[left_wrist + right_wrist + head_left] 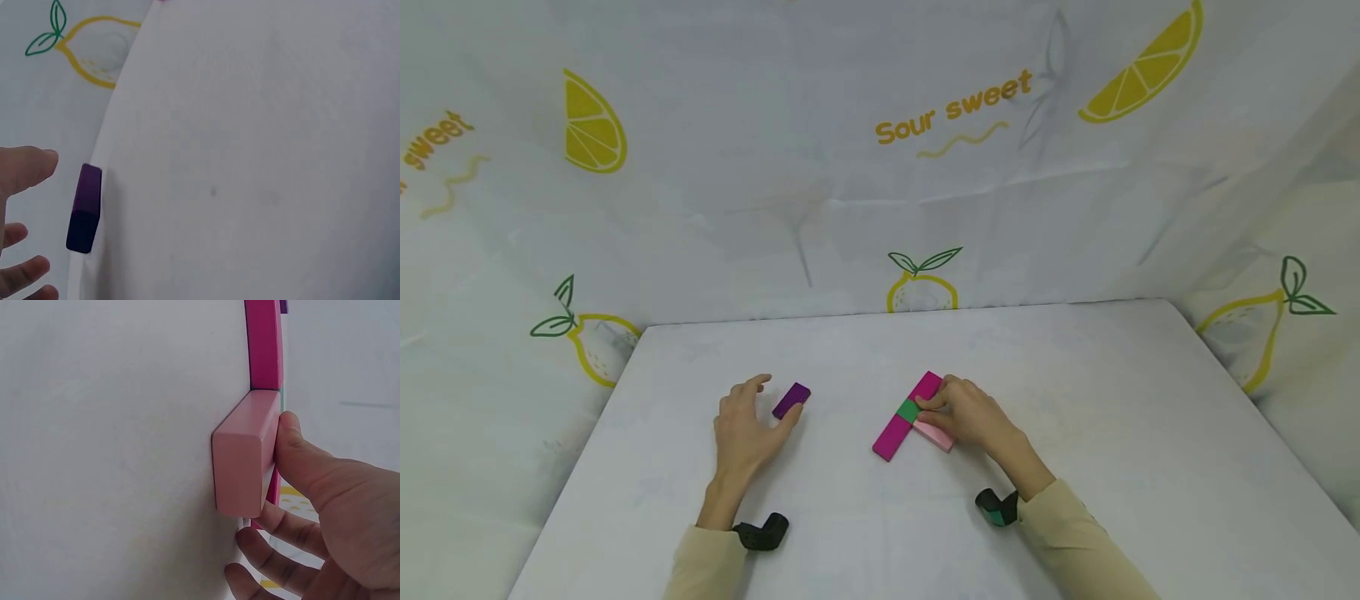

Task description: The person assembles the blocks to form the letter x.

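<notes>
My left hand (747, 429) is held over the table with its fingers spread. Beside its thumb lies a small purple block (792, 400); in the left wrist view the purple block (86, 209) shows a gap to the thumb. Two magenta blocks (892, 438) and a green block (907, 411) form a slanted row, green in the middle. A light pink block (934, 435) meets the row's side near the green one. My right hand (973, 414) holds the pink block (240, 465), with the thumb at its top edge and fingers along the other side, partly hidden.
The blocks lie on a white-covered table (820, 517). Behind it hangs a white cloth (737, 217) printed with lemons, meeting the table's back edge. A dark wrist camera (763, 532) sits at the left wrist and another dark camera (996, 507) at the right.
</notes>
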The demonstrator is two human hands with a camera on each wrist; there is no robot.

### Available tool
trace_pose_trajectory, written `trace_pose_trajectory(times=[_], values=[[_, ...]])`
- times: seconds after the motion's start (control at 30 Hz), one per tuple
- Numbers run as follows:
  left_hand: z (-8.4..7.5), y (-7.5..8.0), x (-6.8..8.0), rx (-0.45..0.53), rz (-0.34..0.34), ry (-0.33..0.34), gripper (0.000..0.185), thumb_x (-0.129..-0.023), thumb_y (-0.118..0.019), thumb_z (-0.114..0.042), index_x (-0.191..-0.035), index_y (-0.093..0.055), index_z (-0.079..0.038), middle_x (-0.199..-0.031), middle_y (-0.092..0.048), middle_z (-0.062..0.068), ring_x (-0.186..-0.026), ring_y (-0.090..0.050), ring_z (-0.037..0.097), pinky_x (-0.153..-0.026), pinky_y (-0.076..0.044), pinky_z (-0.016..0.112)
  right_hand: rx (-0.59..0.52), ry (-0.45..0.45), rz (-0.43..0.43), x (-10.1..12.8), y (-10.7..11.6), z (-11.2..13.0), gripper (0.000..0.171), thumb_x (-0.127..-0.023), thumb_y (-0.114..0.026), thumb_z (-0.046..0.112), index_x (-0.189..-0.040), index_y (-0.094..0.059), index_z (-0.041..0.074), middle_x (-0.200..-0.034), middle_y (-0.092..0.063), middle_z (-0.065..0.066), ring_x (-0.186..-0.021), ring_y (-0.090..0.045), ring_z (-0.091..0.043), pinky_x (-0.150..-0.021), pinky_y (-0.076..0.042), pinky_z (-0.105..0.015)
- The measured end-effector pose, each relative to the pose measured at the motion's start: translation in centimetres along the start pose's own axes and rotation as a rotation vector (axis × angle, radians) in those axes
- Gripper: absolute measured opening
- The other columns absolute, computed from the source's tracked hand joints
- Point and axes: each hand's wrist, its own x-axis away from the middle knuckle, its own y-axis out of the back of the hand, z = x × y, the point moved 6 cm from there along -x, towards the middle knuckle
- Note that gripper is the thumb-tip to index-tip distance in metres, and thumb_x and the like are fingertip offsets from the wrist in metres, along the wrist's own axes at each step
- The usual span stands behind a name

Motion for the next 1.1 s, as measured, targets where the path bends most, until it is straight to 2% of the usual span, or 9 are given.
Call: trace_pose_trajectory(times=[0.13,0.33,0.43,0.57,0.73,0.83,0.97,1.1], values=[[1.3,0.2,0.0,-0.065,0.113,0.024,0.067,-0.084,-0.079,-0.038,-0.138,-0.059,-0.005,-0.128,-0.064,0.021,-0.117,-0.056,0.042,-0.093,-0.045,0.055,0.004,-0.007,0.003,0.0,0.0,0.0,0.035,-0.086,-0.082,0.023,-0.118,-0.076,0.012,-0.093,-0.064,-0.002,-0.083,-0.053,-0.012,-0.067,-0.045,-0.026],[1.2,-0.2,-0.1,-0.067,0.183,-0.008,0.056,-0.087,-0.079,-0.035,-0.129,-0.067,-0.002,-0.117,-0.07,0.018,-0.109,-0.063,0.035,-0.09,-0.05,0.05,0.004,-0.017,0.002,0.1,0.1,0.0,0.035,-0.085,-0.083,0.023,-0.118,-0.076,0.012,-0.092,-0.064,-0.002,-0.082,-0.053,-0.012,-0.066,-0.045,-0.026],[0.7,-0.8,-0.3,-0.046,0.2,-0.033,0.053,-0.085,-0.081,-0.032,-0.125,-0.069,0.001,-0.11,-0.071,0.017,-0.099,-0.065,0.03,-0.086,-0.052,0.045,0.004,-0.019,0.007,0.1,0.1,0.0,0.035,-0.085,-0.083,0.024,-0.118,-0.076,0.012,-0.093,-0.064,-0.002,-0.082,-0.052,-0.012,-0.066,-0.044,-0.026],[0.1,-1.2,-0.7,-0.04,0.185,-0.067,0.048,-0.083,-0.084,-0.026,-0.118,-0.072,0.003,-0.1,-0.072,0.017,-0.088,-0.064,0.025,-0.079,-0.051,0.039,0.001,-0.021,0.013,0.0,0.0,0.1,0.035,-0.086,-0.082,0.024,-0.118,-0.076,0.013,-0.094,-0.065,-0.002,-0.083,-0.052,-0.013,-0.067,-0.044,-0.026],[-0.5,-1.7,-1.1,-0.063,0.181,-0.095,0.039,-0.084,-0.083,-0.02,-0.114,-0.073,0.003,-0.095,-0.071,0.015,-0.081,-0.061,0.022,-0.073,-0.048,0.034,0.004,-0.017,0.017,-0.1,0.0,0.1,0.035,-0.086,-0.082,0.024,-0.118,-0.076,0.012,-0.094,-0.065,-0.002,-0.082,-0.052,-0.012,-0.066,-0.043,-0.026],[-1.2,-1.9,-1.3,-0.102,0.192,-0.138,0.035,-0.086,-0.082,-0.016,-0.115,-0.073,0.001,-0.101,-0.072,0.017,-0.086,-0.063,0.026,-0.075,-0.051,0.038,0.003,0.002,0.02,-0.1,0.1,0.3,0.034,-0.086,-0.082,0.023,-0.118,-0.076,0.011,-0.093,-0.067,-0.003,-0.08,-0.052,-0.012,-0.065,-0.043,-0.026],[-2.5,-2.6,-1.8,-0.147,0.233,-0.211,0.035,-0.088,-0.079,-0.014,-0.121,-0.072,-0.004,-0.116,-0.072,0.018,-0.101,-0.064,0.034,-0.083,-0.055,0.048,-0.005,0.0,0.025,-0.1,0.2,0.4,0.034,-0.086,-0.082,0.023,-0.117,-0.076,0.01,-0.092,-0.068,-0.003,-0.078,-0.052,-0.012,-0.064,-0.042,-0.026],[-3.9,-3.4,-2.3,-0.126,0.298,-0.266,0.033,-0.09,-0.076,-0.008,-0.123,-0.071,-0.007,-0.125,-0.07,0.017,-0.108,-0.063,0.036,-0.091,-0.054,0.05,-0.008,-0.018,0.034,-0.1,0.2,0.4,0.034,-0.086,-0.082,0.024,-0.117,-0.076,0.012,-0.092,-0.067,-0.003,-0.078,-0.052,-0.012,-0.063,-0.042,-0.026]])
